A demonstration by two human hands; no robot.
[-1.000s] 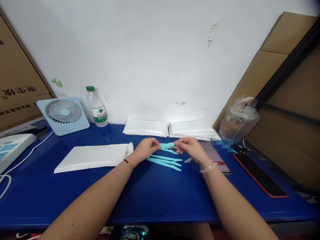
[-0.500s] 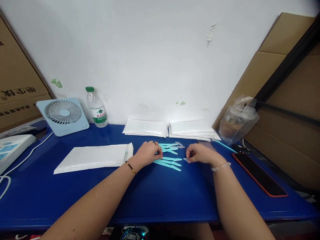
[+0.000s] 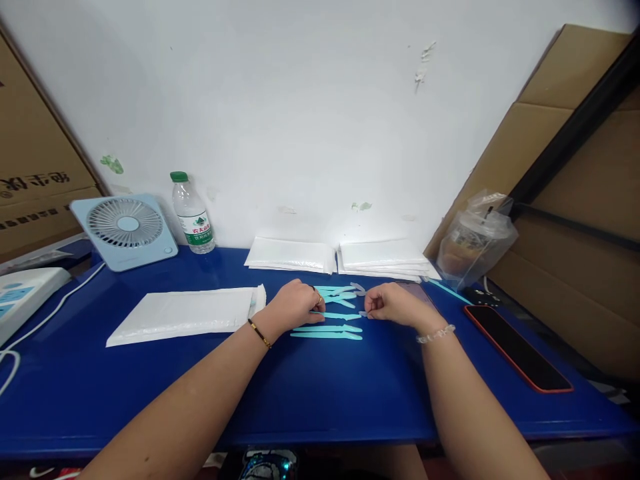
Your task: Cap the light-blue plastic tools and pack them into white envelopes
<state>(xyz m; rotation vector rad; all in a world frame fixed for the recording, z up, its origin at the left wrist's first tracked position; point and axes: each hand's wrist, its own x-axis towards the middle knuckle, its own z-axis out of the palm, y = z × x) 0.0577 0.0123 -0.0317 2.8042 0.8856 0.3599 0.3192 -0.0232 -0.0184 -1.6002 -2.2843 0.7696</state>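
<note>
My left hand (image 3: 301, 305) is closed on the handle of a turquoise eyebrow razor (image 3: 345, 317), its blade end pointing right. Between the pinched fingers of my right hand (image 3: 387, 305) is a small clear plastic cap (image 3: 363, 314), at the tip of that razor; whether the cap is on it I cannot tell. Two more turquoise razors (image 3: 327, 333) lie side by side just below. Behind my left hand is a loose pile of turquoise razors (image 3: 340, 297), with some clear caps (image 3: 357, 288) at its right end.
A white padded envelope (image 3: 185, 317) lies left, more envelopes (image 3: 290, 255) along the wall. Farther left are a fan (image 3: 131, 230), a water bottle (image 3: 194, 217) and a power strip (image 3: 30, 293). On the right are a phone (image 3: 517, 347), a bagged cup (image 3: 475, 240) and cardboard (image 3: 575, 173).
My right hand has moved left with the clear cap, up to the razor's tip. The two lower razors have come free of my left hand and lie straighter on the table.
</note>
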